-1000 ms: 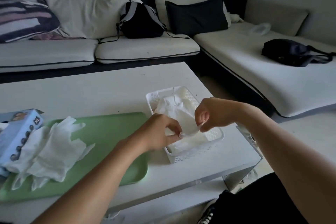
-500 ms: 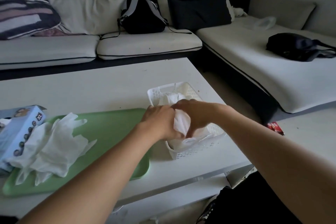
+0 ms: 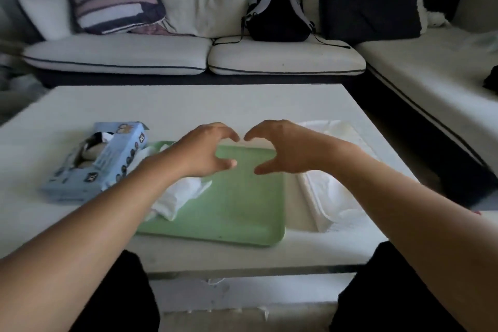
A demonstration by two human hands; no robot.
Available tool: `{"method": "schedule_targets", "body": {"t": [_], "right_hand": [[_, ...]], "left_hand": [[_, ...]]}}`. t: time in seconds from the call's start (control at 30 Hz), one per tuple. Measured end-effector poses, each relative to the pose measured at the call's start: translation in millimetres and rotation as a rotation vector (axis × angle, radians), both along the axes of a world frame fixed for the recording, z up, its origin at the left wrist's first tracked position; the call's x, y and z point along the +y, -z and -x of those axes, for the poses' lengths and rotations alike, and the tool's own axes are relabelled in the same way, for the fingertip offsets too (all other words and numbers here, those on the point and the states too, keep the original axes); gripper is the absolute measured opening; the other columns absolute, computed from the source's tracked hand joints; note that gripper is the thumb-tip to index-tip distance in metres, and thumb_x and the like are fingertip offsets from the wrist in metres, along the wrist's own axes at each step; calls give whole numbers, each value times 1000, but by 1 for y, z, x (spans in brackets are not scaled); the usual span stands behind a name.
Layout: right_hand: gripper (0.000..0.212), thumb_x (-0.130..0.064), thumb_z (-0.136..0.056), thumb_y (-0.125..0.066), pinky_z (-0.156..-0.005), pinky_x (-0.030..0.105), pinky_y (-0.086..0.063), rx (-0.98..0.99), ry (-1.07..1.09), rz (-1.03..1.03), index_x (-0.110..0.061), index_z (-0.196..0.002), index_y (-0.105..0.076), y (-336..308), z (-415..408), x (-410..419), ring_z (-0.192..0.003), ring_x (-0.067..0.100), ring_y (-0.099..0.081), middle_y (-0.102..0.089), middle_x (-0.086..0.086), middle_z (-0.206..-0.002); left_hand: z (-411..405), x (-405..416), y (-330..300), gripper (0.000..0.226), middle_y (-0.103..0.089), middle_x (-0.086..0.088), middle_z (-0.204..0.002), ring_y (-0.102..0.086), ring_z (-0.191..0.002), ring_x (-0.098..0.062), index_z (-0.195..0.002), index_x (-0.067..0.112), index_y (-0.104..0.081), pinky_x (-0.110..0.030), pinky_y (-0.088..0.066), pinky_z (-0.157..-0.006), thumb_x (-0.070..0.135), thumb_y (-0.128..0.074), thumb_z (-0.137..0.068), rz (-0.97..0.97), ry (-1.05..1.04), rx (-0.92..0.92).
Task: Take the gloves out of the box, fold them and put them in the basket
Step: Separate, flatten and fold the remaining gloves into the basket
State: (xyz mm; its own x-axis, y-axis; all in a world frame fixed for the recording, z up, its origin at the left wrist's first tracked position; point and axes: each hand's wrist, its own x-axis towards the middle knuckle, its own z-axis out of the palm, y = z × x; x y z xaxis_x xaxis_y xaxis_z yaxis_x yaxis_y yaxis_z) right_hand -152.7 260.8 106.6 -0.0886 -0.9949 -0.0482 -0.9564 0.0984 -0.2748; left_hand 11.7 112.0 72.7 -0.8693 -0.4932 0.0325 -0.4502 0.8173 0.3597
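Observation:
The light-blue glove box point(image 3: 94, 162) lies on its side at the table's left, its opening facing up. Loose white gloves point(image 3: 179, 195) are piled on the left part of the green tray point(image 3: 237, 207), partly hidden under my left forearm. The white basket point(image 3: 331, 197) stands right of the tray with folded white gloves inside, partly hidden by my right arm. My left hand point(image 3: 204, 151) and my right hand point(image 3: 280, 148) hover side by side above the tray's far edge, fingers curled and apart, nothing in either.
The white table point(image 3: 188, 108) has a near edge just before my knees. A sofa runs behind and along the right, with cushions and a black backpack point(image 3: 277, 13). A dark gap separates table and sofa on the right.
Both hands have let go of the folded glove in the basket and moved left, over the tray. The view has swung left, bringing the tray to the centre.

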Motion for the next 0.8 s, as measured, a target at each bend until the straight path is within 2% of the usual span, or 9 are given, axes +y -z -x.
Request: {"method": "schedule_targets", "body": {"t": [0.07, 0.17, 0.33, 0.43, 0.5, 0.57, 0.7, 0.73, 0.8], "right_hand": [[68, -36, -84, -78, -106, 34, -42, -51, -88, 33, -22, -143, -49, 11, -35, -24, -127, 21, -52, -55, 1, -142], [69, -33, -86, -76, -108, 33, -40, -71, -145, -32, -19, -146, -46, 42, -81, -60, -132, 21, -50, -52, 1, -147], [64, -41, -80, -81, -96, 30, -47, -231, -57, -26, -26, -137, -57, 81, -114, -97, -118, 17, -58, -60, -5, -134], [58, -44, -80, -80, -95, 36, -49, -110, -23, -1, -32, -133, -59, 97, -126, -109, -113, 18, -58, -61, -4, -128], [44, -42, -82, -79, -90, 35, -51, -30, 22, -33, -34, -123, -66, 108, -126, -119, -108, 21, -61, -63, -4, -122], [23, -35, -82, -79, -83, 32, -54, -46, 63, -73, -32, -104, -74, 116, -119, -127, -97, 21, -67, -70, -3, -109], [5, -22, -86, -77, -63, 26, -52, -314, 131, -22, -18, -85, -80, 110, -95, -127, -65, 8, -64, -74, -5, -75], [9, -20, -88, -74, -62, 30, -55, -398, 168, 0, -14, -81, -78, 105, -88, -124, -62, 9, -65, -73, -1, -71], [14, -15, -93, -69, -68, 32, -61, -606, 248, 12, -6, -84, -76, 95, -75, -115, -70, 15, -71, -75, 10, -78]], "left_hand": [[-40, -22, 4, 58, -55, 6, -139, -54, -128, -20, -134, 28, -58, -36, -44, -104, 35, -82, -81, 17, -137, -77], [-79, -46, 11, 78, -45, 5, -150, -49, -133, -21, -145, 30, -48, -36, -45, -104, 40, -86, -77, -62, -276, -304], [-97, -77, 34, 101, -43, 4, -148, -53, -125, -23, -151, 35, -37, -41, -50, -99, 35, -93, -65, -65, -263, -453], [-103, -91, 47, 110, -40, 4, -152, -51, -130, -24, -154, 34, -32, -44, -50, -103, 36, -93, -63, -77, -242, -524], [-104, -95, 54, 110, -39, 4, -153, -49, -133, -24, -155, 31, -30, -44, -47, -105, 41, -92, -64, -68, -214, -501], [-101, -93, 59, 104, -41, 2, -152, -48, -134, -25, -154, 25, -31, -44, -45, -107, 48, -88, -69, -64, -195, -485], [-90, -87, 71, 79, -51, -6, -135, -57, -117, -30, -138, 17, -39, -44, -51, -93, 50, -79, -78, -49, -190, -507], [-88, -86, 74, 77, -52, -6, -133, -58, -116, -31, -137, 16, -39, -43, -52, -89, 46, -79, -79, -28, -190, -519], [-84, -85, 75, 76, -49, -7, -134, -59, -117, -32, -140, 16, -39, -39, -49, -83, 41, -80, -81, 16, -183, -536]]}}
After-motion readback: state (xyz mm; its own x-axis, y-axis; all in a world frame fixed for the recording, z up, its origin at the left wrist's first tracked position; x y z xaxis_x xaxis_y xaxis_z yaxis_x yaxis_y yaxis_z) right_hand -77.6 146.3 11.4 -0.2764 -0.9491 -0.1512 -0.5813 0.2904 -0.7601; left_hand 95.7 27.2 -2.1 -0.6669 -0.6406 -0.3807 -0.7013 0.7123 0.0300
